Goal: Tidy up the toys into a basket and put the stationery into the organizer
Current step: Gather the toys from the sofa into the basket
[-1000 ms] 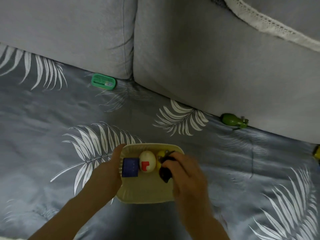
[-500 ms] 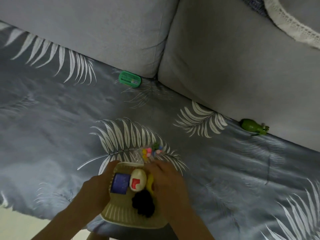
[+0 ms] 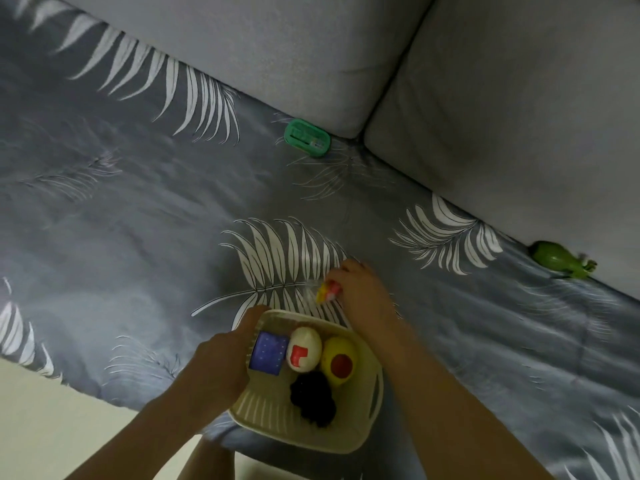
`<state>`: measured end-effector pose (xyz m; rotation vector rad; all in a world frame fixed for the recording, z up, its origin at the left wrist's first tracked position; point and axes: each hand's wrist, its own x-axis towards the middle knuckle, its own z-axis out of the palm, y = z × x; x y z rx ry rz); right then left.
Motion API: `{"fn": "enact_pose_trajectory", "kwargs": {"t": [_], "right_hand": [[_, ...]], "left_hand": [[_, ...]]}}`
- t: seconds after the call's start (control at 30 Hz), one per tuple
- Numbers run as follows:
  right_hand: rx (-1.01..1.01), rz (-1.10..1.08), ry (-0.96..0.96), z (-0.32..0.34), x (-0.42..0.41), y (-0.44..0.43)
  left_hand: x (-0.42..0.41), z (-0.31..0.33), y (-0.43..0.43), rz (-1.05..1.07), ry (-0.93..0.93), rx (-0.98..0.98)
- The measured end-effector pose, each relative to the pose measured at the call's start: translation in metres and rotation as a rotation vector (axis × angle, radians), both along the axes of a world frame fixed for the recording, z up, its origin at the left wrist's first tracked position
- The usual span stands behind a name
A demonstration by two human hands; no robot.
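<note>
A cream slatted basket (image 3: 360, 436) sits at the near edge of the grey leaf-print sofa cover. Inside it lie a blue cube (image 3: 268, 353), a white egg with a red mark (image 3: 304, 348), a yellow ball with a red dot (image 3: 338, 363) and a black fuzzy toy (image 3: 313, 398). My left hand (image 3: 221, 367) grips the basket's left rim. Just beyond the basket, my right hand (image 3: 360, 296) closes on a small clear packet of colourful bits (image 3: 323, 292) lying on the cover.
A green rectangular case (image 3: 306, 137) lies by the seam between two grey back cushions. A green toy (image 3: 559, 259) rests against the right cushion. The cover's edge and pale floor (image 3: 52, 427) show at lower left.
The black toy has left my right hand and now lies in the basket. My right hand has reached past the basket onto the colourful packet. The view has shifted left and down.
</note>
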<state>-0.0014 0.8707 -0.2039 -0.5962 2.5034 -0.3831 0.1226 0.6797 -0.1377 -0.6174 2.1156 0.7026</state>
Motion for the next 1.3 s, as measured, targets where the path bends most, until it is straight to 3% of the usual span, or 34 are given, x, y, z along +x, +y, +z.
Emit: {"fn": "enact_pose_trajectory", "kwargs": {"t": [0.13,0.23,0.3,0.4,0.57,0.67,0.83,0.9,1.13,1.3], "right_hand": [[-0.233,-0.191,0.199,0.049,0.013,-0.004],[-0.350,-0.147,0.267,0.089,0.045,-0.016],[-0.333,-0.016,0.232,0.097,0.069,-0.025],[-0.222,0.139,0.129,0.083,0.089,-0.032],[-0.169,0.161,-0.023,0.060,0.080,-0.045],[-0.279,0.077,-0.039,0.079,0.063,-0.053],[-0.338,-0.016,0.294,0.089,-0.007,-0.069],[-0.283,-0.040,0.346,0.076,-0.046,-0.080],[-0.086,0.095,0.251,0.036,-0.152,-0.127],[0.200,0.197,0.120,0.021,-0.187,-0.149]], "left_hand": [[-0.006,0.009,-0.001,0.113,0.099,0.041],[-0.015,0.015,-0.012,0.177,0.212,0.086],[-0.024,0.021,-0.021,0.046,0.281,0.069],[-0.041,0.035,-0.023,0.047,0.357,0.076],[-0.049,0.036,-0.028,0.050,0.375,0.059],[-0.052,0.032,-0.037,0.077,0.347,0.079],[-0.062,0.022,-0.049,0.066,0.368,0.077],[-0.069,0.018,-0.053,0.039,0.394,0.083],[-0.125,0.011,-0.082,0.086,0.568,0.084],[-0.155,-0.004,-0.098,-0.003,0.545,0.007]]}}
